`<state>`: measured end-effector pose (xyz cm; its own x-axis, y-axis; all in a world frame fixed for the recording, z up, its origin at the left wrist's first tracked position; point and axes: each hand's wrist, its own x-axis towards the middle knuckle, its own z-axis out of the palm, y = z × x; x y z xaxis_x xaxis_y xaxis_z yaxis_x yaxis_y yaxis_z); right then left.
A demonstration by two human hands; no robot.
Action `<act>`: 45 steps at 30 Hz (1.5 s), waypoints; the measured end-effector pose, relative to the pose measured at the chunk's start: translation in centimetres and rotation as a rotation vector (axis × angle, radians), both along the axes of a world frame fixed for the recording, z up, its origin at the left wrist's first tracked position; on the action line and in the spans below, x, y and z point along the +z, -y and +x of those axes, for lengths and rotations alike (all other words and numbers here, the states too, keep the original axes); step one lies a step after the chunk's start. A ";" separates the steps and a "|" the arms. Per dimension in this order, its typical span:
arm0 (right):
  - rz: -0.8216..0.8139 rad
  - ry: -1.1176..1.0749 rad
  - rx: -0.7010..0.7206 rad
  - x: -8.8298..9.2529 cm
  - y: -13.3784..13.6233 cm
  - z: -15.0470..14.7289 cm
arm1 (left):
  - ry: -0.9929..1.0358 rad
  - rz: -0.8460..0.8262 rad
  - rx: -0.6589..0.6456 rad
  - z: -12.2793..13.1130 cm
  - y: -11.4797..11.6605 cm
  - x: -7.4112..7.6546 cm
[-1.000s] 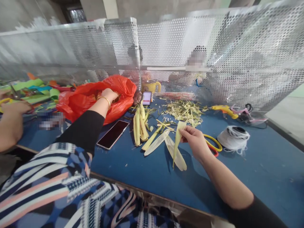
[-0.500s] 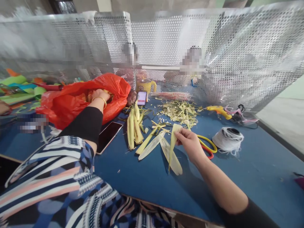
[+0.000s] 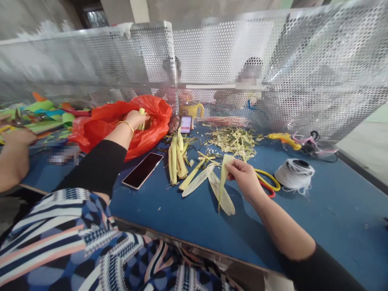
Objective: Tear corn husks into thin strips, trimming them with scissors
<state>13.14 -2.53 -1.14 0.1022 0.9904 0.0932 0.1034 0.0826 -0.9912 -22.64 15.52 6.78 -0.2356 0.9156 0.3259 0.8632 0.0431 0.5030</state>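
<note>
My left hand (image 3: 137, 119) is closed round a pale yellow husk piece (image 3: 142, 117) at the mouth of a red plastic bag (image 3: 100, 123) on the blue table (image 3: 194, 218). A gold bangle sits on that wrist. My right hand (image 3: 244, 178) pinches the top of a long pale corn husk strip (image 3: 223, 178) that hangs down to the table. Other husk strips (image 3: 200, 180) lie flat beside it. A bundle of folded husks (image 3: 176, 157) rests to the left of them.
A black phone (image 3: 142, 169) lies near my left arm. Husk scraps (image 3: 235, 139), yellow-and-red scissors (image 3: 268, 182), a white string spool (image 3: 295, 173) and a yellow glue gun (image 3: 285, 139) sit further right. A perforated metal screen (image 3: 318, 68) stands behind. Another person's hand (image 3: 16, 139) rests at far left.
My left hand has come up out of the red bag with a husk piece in its fingers. My right hand keeps its hold on the strip, almost still.
</note>
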 end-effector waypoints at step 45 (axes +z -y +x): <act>0.079 -0.023 -0.057 0.9 0.1 0.4 | -0.010 0.030 -0.736 13.6 10.8 -5.7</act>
<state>13.56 -2.63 -0.27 0.1615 0.9726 0.1674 0.0879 0.1548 -0.9840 -9.03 4.74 1.12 0.4395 0.8262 0.3524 0.6682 -0.5629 0.4865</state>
